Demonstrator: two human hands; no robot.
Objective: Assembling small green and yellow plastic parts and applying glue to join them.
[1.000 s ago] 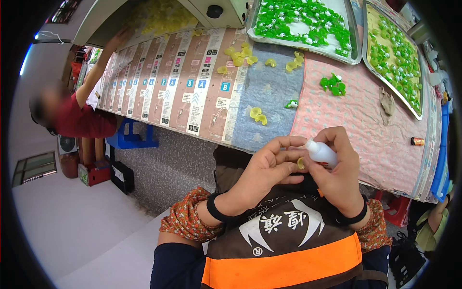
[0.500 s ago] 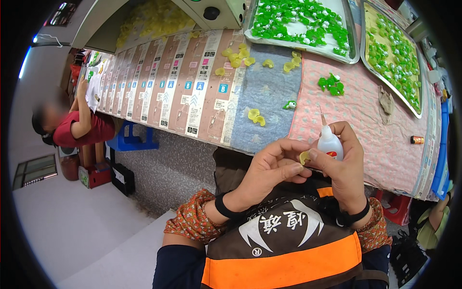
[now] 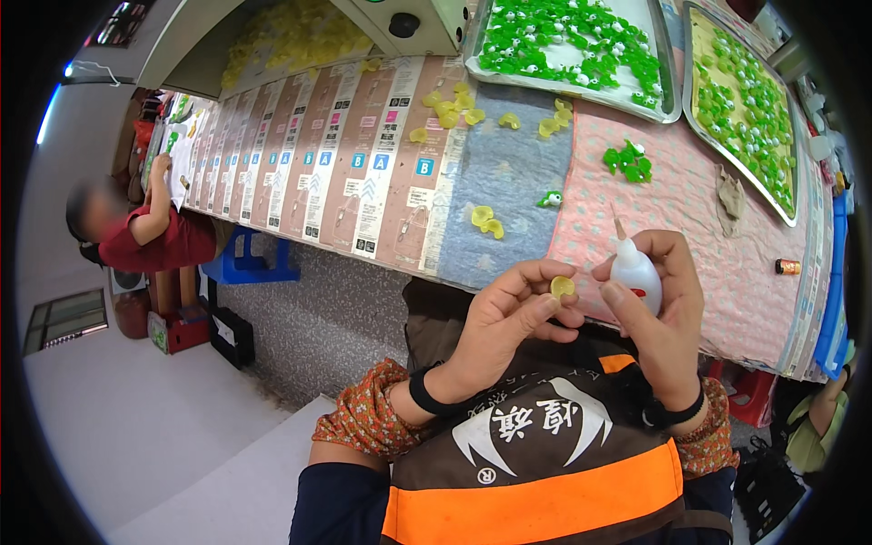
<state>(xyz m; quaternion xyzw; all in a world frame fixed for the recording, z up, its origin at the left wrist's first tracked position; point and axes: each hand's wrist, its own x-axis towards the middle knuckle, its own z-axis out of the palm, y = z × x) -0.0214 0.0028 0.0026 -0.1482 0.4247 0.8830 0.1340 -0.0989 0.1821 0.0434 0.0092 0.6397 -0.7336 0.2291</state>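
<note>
Between thumb and fingertips, my left hand [image 3: 509,313] pinches a small translucent yellow cup-shaped piece [image 3: 562,286]. Against the palm and fingers of my right hand [image 3: 670,313] rests a white squeeze bottle [image 3: 636,271], its thin needle tip pointing up. The right thumb and forefinger are apart from the yellow piece. Just beyond my hands, a pair of yellow pieces [image 3: 487,221] and one green piece with a white eye-like ball [image 3: 549,199] lie on the blue cloth. A small group of green pieces [image 3: 629,162] sits on the pink cloth.
Trays of green pieces, one metal [image 3: 668,104] and one farther right [image 3: 788,213], stand at the back. A grey machine housing [image 3: 427,32] covers a yellow heap. A crumpled rag [image 3: 729,200] and a small dark cylinder [image 3: 787,266] lie right. Another person [image 3: 136,241] works at left.
My right thumb and forefinger have come away from the yellow piece, and the right hand with the bottle has shifted slightly right. The left hand keeps the piece, now showing its hollow side.
</note>
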